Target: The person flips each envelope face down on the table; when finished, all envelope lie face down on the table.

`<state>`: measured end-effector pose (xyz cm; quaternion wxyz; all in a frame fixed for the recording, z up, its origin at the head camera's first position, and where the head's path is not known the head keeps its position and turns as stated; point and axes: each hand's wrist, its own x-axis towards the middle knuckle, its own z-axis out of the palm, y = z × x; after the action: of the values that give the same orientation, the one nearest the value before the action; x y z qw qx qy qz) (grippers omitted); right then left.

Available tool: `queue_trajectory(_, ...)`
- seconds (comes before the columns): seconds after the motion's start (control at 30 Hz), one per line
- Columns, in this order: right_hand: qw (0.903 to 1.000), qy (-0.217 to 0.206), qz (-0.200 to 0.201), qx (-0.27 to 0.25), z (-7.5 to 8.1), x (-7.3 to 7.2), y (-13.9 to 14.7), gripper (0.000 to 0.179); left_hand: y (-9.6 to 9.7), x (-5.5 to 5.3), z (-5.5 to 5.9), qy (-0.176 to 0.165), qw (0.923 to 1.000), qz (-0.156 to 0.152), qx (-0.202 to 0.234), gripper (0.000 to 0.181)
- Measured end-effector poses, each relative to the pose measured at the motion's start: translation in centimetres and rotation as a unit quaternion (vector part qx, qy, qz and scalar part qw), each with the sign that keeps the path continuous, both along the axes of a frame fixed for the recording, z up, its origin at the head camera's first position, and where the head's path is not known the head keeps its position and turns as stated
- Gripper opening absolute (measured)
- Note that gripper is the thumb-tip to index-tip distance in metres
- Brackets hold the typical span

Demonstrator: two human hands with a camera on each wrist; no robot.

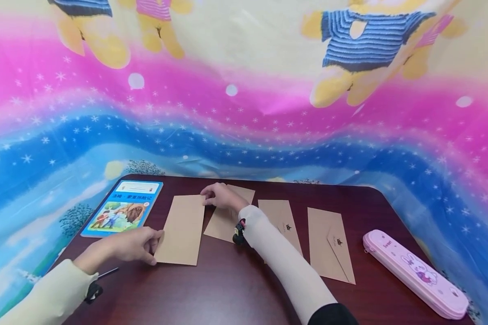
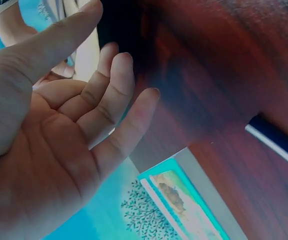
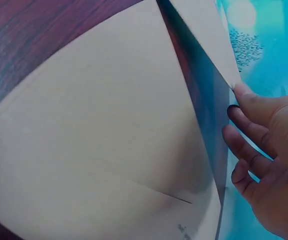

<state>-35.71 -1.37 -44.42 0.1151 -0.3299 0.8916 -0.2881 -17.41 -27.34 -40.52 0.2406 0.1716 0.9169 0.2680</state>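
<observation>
On the dark red-brown wood-grained table [image 1: 244, 293], an oblong plain tan paper envelope [image 1: 180, 232] is touched at its left edge by the left hand [image 1: 132, 243], whether pinched cannot be told; beyond those fingers [image 1: 151, 233], its far right corner is pinched by the right hand [image 1: 221, 197]. Likely light and easily creased, it is best held by its edges.

"How many brown paper envelopes [image 1: 331, 248] do you count?"

"Four."

"And books?"

"A single Chinese Tom Sawyer paperback [image 1: 122, 210], plus one pink rabbit pencil case [image 1: 416, 275] and one pen [image 2: 279, 142]."

"Hands?"

"Two: one left hand [image 1: 135, 246], one right hand [image 1: 223, 197]."

"Wrist cameras [image 1: 239, 232]?"

"Two as well, one to each wrist."

"Then the big pieces?"

"One table [image 1: 244, 293] and one printed cloth backdrop [image 1: 236, 49]."

"Any bears [image 1: 363, 43] printed on that cloth?"

"Four, as far as they show."
</observation>
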Motion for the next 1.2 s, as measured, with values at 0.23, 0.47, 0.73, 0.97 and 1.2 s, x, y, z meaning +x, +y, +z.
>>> queue_trajectory(0.23, 0.9990, 0.015, 0.000, 0.042, -0.6, 0.6, -1.0, 0.040, 0.3, -0.2, -0.8, 0.011, 0.9984, 0.005, -0.055, 0.027)
queue_trajectory(0.47, 0.9969, 0.015, 0.023, 0.074, -1.1, 1.0, -1.9, 0.045, 0.2, 0.4, -1.3, 0.003, 0.9967, 0.010, -0.080, 0.031)
queue_trajectory(0.73, 0.9940, 0.011, 0.004, 0.108, -0.7, 0.5, -0.3, 0.044, 1.5, -0.7, -1.5, 0.036, 0.9926, -0.005, -0.116, 0.032)
queue_trajectory(0.97, 0.9933, 0.019, 0.008, 0.113, -1.0, 0.3, -0.4, 0.043, 1.6, -0.7, -1.6, 0.036, 0.9923, 0.006, -0.118, 0.032)
queue_trajectory(1.2, 0.9940, 0.028, 0.010, 0.106, -1.1, 0.3, -0.3, 0.047, 1.6, -0.6, -1.5, 0.032, 0.9925, 0.014, -0.117, 0.032)
